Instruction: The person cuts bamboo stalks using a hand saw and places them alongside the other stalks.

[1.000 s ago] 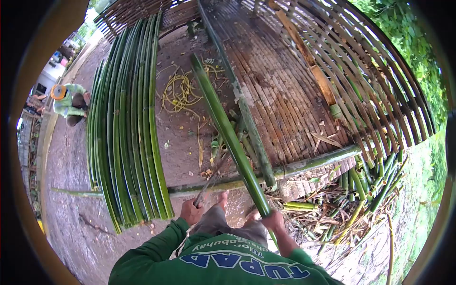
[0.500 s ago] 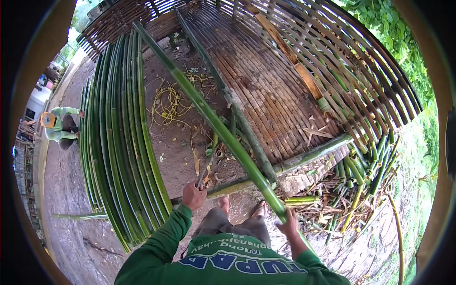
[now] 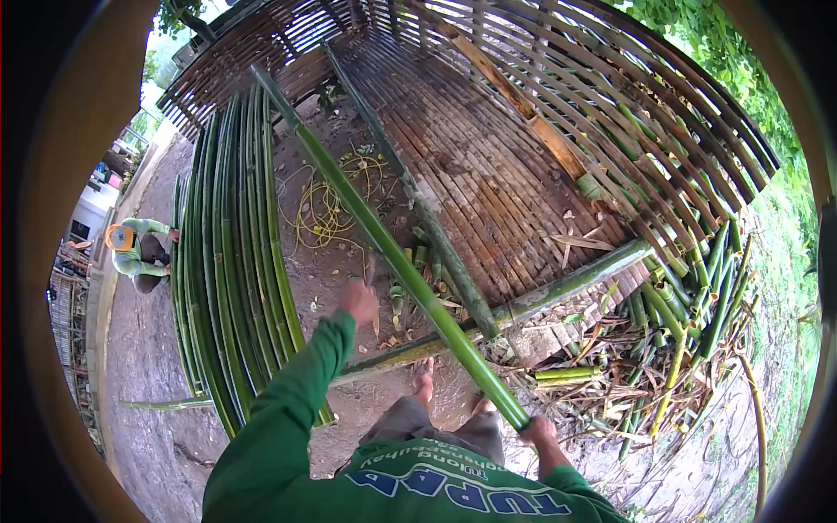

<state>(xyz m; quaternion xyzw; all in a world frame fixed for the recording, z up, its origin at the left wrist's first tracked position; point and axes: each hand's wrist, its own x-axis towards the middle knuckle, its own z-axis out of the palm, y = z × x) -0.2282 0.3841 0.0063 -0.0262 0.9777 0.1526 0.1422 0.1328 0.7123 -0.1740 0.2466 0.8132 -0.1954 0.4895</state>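
My right hand point(image 3: 539, 431) is closed round the near end of a long green bamboo piece point(image 3: 392, 253), which slants away to the upper left. Raised in front of me, my left hand point(image 3: 358, 302) is closed on the handle of a blade point(image 3: 372, 270) that is blurred and points away from me. The bamboo passes to the right of this hand, apart from it. Under the long piece a bamboo crossbar point(image 3: 397, 355) runs from side to side, beyond my bare feet. To the left lies a row of long green bamboo strips point(image 3: 231, 253).
A co-worker in an orange cap point(image 3: 139, 253) crouches left of the strips. A slatted bamboo platform point(image 3: 488, 183) with a slatted side stands at the right. Yellow cord point(image 3: 327, 209) lies on the ground. Cut bamboo pieces point(image 3: 680, 314) are heaped at the right.
My left hand has risen and moved forward with the blade. The long bamboo has shifted, its near end lower and further right than a second ago, still in my right hand.
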